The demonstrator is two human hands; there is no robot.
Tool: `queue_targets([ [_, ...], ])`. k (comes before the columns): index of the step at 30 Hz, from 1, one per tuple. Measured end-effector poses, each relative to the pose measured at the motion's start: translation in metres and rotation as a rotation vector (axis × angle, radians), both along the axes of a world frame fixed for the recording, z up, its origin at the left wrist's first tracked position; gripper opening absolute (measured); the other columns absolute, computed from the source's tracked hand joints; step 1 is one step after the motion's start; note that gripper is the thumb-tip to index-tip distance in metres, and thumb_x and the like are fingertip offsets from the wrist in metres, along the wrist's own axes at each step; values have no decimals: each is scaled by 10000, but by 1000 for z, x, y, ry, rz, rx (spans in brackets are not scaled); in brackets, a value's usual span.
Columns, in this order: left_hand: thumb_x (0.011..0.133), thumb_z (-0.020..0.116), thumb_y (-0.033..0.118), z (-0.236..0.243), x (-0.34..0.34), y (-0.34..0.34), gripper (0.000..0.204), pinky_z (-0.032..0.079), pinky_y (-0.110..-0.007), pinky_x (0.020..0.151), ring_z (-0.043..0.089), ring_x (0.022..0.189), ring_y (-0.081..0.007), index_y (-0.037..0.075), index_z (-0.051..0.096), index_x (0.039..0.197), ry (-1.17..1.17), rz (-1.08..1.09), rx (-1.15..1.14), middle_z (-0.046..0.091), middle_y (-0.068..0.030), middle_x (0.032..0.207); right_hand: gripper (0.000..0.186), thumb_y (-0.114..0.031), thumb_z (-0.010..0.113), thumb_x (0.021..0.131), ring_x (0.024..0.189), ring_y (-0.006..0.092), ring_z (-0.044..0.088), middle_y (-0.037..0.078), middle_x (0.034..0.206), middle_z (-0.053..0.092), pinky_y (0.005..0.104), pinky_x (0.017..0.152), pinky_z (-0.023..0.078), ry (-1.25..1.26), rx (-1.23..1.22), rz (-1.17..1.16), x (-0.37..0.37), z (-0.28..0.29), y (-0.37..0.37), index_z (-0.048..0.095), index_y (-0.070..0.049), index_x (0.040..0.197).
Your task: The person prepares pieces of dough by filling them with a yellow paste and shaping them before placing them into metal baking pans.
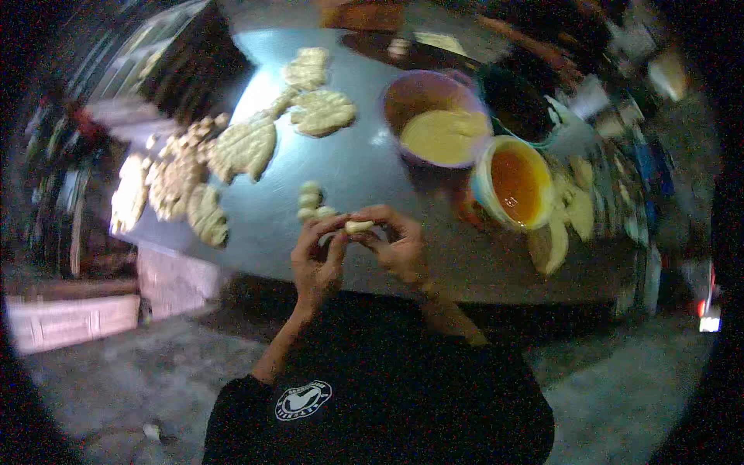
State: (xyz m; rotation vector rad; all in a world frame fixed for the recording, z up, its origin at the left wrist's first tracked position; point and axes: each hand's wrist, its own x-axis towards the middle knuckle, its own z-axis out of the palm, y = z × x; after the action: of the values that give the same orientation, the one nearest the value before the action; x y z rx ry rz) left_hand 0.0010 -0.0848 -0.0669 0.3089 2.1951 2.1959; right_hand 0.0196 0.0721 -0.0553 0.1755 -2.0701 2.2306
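A small pale piece of dough (pixel 359 227) is pinched between the fingertips of both my hands, just above the near part of the metal table. My left hand (pixel 316 260) grips it from the left with thumb and forefinger. On its other side my right hand (pixel 401 246) holds it, fingers curled. Right beyond my left hand lie several small round dough balls (pixel 309 196) close together on the table; my fingers partly hide the nearest ones.
The metal table (pixel 349 167) bears large flat lumps of dough (pixel 244 147) at left and far left. Right of centre stands a purple bowl (pixel 395 143) of pale yellow mixture, beside a bucket (pixel 482 186) of orange liquid. Yellow pieces (pixel 552 244) lie at the right.
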Motion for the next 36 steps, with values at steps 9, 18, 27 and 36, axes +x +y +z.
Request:
queue_targets([
  [9,900,569,411,50,-15,99,386,493,-401,832,621,892,-285,71,593,1080,1114,-733,225,614,-118,1020,405,-19,681,795,1029,164,588,76,1163,587,293,877,487,-182,-872,-281,72,6,56,573,15,1184],
  [18,803,721,338,-30,-8,140,779,507,-385,849,603,969,-266,79,253,1369,-301,-621,340,593,-76,1072,563,-89,659,852,1140,191,539,120,1295,512,314,948,454,12,-698,-404,35,37,59,408,-33,1353],
  [27,939,562,115,-23,-67,146,329,442,-255,862,541,992,-119,52,488,1253,-514,-948,148,553,-26,1043,393,-261,456,982,1017,240,632,159,1116,650,346,891,480,-610,995,-662,-8,54,221,485,-99,1338],
  [36,957,543,175,-56,-128,132,232,453,-278,871,594,970,-142,32,587,1134,-609,-957,-41,641,-67,1018,518,-460,207,1010,887,308,610,157,994,666,384,885,451,-691,1427,-696,30,-13,268,559,-205,1293],
])
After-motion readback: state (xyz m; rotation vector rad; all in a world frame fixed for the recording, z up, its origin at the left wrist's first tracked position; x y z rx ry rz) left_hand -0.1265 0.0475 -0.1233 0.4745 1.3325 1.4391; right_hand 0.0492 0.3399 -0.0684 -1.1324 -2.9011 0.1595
